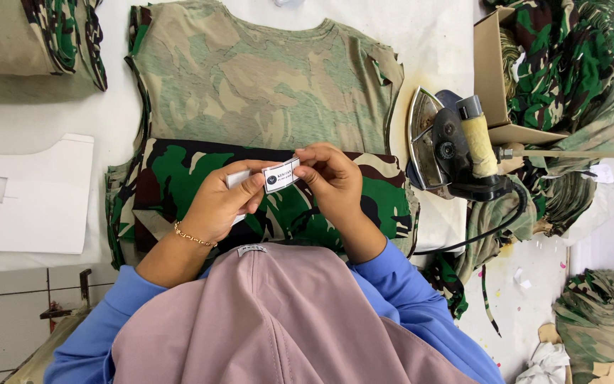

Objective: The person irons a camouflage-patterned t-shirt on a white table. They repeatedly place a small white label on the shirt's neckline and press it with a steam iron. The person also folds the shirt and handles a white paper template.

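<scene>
both hands [278, 188] pinching small white label [281, 175], camouflage shirt [264, 85] beneath, iron [449, 146] beside

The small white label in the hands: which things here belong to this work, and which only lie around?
In use:
- small white label, pinched by left hand and right hand
- camouflage shirt laid flat under the hands

Lying about:
- iron
- cardboard box
- white card template
- pile of camouflage garments

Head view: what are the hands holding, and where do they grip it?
Both hands pinch a small white tag: the left hand at its left end, the right hand at its right end, above the folded camouflage shirt.
</scene>
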